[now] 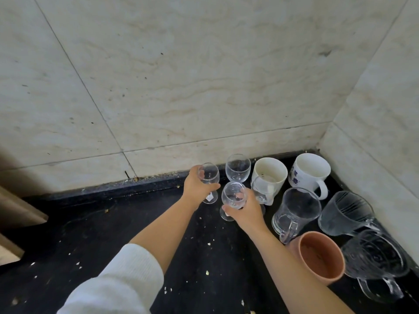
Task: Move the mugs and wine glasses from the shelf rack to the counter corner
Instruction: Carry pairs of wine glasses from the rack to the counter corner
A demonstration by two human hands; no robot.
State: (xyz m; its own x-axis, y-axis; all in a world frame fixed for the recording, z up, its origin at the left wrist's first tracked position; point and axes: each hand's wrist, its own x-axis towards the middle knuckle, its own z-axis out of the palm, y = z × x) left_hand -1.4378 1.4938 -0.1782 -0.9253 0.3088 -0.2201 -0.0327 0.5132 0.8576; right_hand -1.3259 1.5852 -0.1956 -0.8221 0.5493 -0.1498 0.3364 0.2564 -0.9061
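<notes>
Hands first: the left hand [196,185] is wrapped round the bowl of one wine glass [209,177], and the right hand [246,208] cups a second wine glass [233,196] from below and beside. Both glasses stand upright, stems vertical, feet at or just above the dark worktop [113,234]; whether they already bear on it I cannot tell. The left glass sits nearer the wall, the right one just in front of it and slightly to the right. The coming move looks like a straight release and withdrawal toward the body, since the stems need no tilting.

Just behind them a third wine glass [238,168] stands against the tiled wall [181,87]. To the right a fourth stemmed glass [260,191] stands in front of a cream mug [269,173], then a white mug with blue print [309,173] in the corner itself. Nearer are a clear smooth glass mug [294,209], a ribbed glass mug [344,214], a patterned glass mug [374,259] and a matt terracotta cup [319,257], all lying tilted to the camera's wide view. Pale crumbs speckle the black surface. A white knitted sleeve [118,279] covers the left forearm.
</notes>
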